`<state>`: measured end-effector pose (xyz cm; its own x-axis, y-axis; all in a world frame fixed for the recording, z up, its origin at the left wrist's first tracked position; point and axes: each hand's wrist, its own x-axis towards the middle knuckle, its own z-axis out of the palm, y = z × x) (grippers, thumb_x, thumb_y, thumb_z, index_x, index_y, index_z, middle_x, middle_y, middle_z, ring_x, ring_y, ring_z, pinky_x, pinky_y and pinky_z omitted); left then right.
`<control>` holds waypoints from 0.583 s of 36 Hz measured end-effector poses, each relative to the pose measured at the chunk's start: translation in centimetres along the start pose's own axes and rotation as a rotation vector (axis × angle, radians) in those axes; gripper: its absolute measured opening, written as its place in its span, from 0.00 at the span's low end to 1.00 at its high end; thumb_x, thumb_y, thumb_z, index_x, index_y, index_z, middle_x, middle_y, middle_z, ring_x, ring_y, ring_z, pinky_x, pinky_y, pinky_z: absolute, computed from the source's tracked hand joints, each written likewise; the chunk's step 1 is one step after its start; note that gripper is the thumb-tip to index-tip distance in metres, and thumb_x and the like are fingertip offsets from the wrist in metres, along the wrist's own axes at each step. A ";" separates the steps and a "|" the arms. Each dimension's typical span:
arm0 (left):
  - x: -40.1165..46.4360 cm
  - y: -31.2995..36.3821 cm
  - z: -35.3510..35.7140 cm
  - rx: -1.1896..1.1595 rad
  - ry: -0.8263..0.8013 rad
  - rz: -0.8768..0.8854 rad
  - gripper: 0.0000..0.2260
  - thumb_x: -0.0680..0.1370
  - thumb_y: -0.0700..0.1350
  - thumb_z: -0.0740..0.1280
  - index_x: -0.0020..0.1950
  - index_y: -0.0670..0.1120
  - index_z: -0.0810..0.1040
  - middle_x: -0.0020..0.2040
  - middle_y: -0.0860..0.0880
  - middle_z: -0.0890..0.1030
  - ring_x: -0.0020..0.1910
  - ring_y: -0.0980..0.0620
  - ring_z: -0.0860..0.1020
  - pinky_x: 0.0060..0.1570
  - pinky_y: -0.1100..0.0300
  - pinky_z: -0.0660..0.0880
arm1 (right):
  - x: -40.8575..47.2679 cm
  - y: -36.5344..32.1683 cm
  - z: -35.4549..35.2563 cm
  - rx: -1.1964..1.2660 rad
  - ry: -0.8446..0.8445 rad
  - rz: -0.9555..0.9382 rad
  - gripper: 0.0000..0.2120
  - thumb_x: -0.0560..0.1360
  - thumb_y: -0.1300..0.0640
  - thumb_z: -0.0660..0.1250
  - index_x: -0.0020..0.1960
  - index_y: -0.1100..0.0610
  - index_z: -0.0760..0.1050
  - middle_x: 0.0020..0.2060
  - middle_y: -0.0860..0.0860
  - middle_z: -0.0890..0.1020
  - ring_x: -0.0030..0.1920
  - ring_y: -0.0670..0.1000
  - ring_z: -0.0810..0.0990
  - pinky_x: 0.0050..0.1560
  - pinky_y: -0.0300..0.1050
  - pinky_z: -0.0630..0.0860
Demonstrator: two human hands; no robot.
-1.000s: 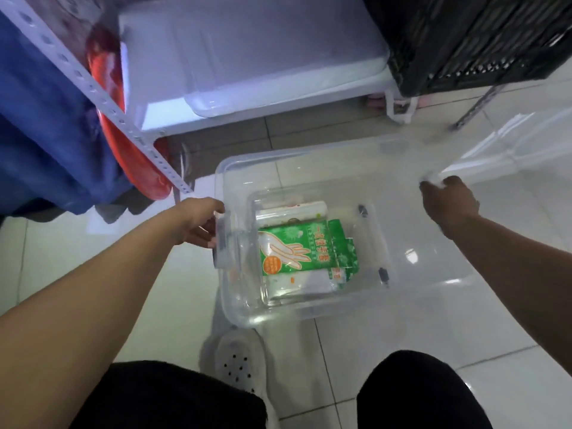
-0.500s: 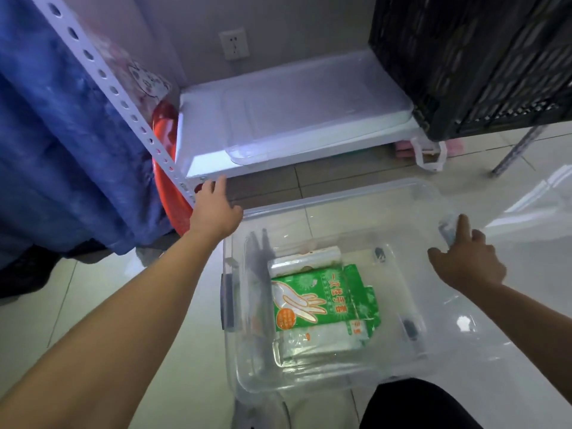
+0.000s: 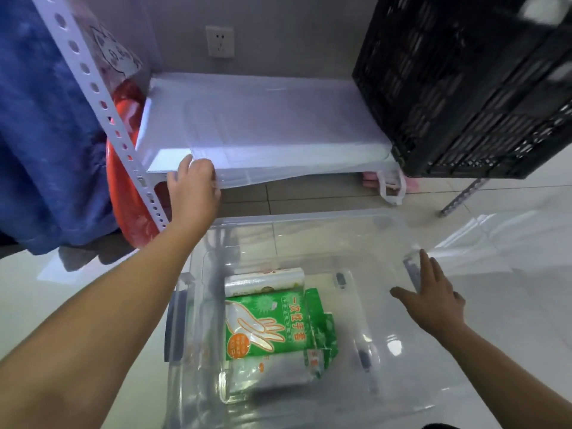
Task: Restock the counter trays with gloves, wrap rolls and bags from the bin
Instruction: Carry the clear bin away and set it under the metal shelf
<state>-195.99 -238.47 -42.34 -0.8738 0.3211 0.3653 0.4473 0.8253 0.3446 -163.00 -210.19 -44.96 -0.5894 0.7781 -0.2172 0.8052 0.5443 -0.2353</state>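
A clear plastic bin (image 3: pixel 309 221) stands on the tiled floor. Inside it lie a green packet of disposable gloves (image 3: pixel 269 323), a white wrap roll (image 3: pixel 263 281) behind it, and a pale bag pack (image 3: pixel 272 370) in front. My left hand (image 3: pixel 193 184) reaches to the low shelf and grips the near left corner of a clear lid (image 3: pixel 278 125) lying there. My right hand (image 3: pixel 433 298) hovers over the bin's right side, fingers spread, beside the right latch (image 3: pixel 413 267); whether it touches the latch I cannot tell.
A black slatted crate (image 3: pixel 464 88) fills the shelf's right end. A perforated white shelf post (image 3: pixel 102 106) slants at the left, with an orange basin (image 3: pixel 127 181) and blue cloth (image 3: pixel 46 134) behind it. A clear sheet (image 3: pixel 495 239) lies on the floor at the right.
My left hand left the bin's left handle and rose to the shelf, taking the lid's corner. My right hand opened beside the bin's right latch. The view tilted upward.
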 end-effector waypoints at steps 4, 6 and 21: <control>-1.2 0.7 -1.6 -0.198 0.124 0.022 0.07 0.70 0.32 0.69 0.44 0.40 0.73 0.64 0.41 0.78 0.73 0.36 0.66 0.67 0.36 0.63 | -2.8 0.6 -0.3 0.208 0.092 -0.070 0.44 0.74 0.52 0.71 0.80 0.48 0.48 0.80 0.53 0.53 0.78 0.58 0.56 0.74 0.63 0.55; -1.0 1.4 -3.1 -0.282 0.191 0.072 0.07 0.70 0.31 0.69 0.43 0.39 0.73 0.65 0.40 0.77 0.73 0.36 0.67 0.67 0.35 0.63 | -5.0 0.6 0.2 0.229 0.138 -0.117 0.44 0.73 0.55 0.72 0.80 0.46 0.50 0.80 0.51 0.53 0.78 0.57 0.55 0.74 0.62 0.54; 0.7 6.9 -20.3 -0.899 0.719 0.058 0.16 0.74 0.49 0.75 0.56 0.43 0.77 0.48 0.51 0.77 0.49 0.57 0.76 0.55 0.62 0.75 | 1.9 -11.0 -11.5 1.133 0.346 -0.165 0.46 0.72 0.39 0.71 0.79 0.43 0.45 0.79 0.47 0.54 0.76 0.51 0.58 0.66 0.43 0.58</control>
<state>-189.68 -241.97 -22.15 -0.6658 -0.2293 0.7101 0.7104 0.0963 0.6972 -172.22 -211.13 -31.83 -0.4919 0.8624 0.1196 0.1037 0.1944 -0.9754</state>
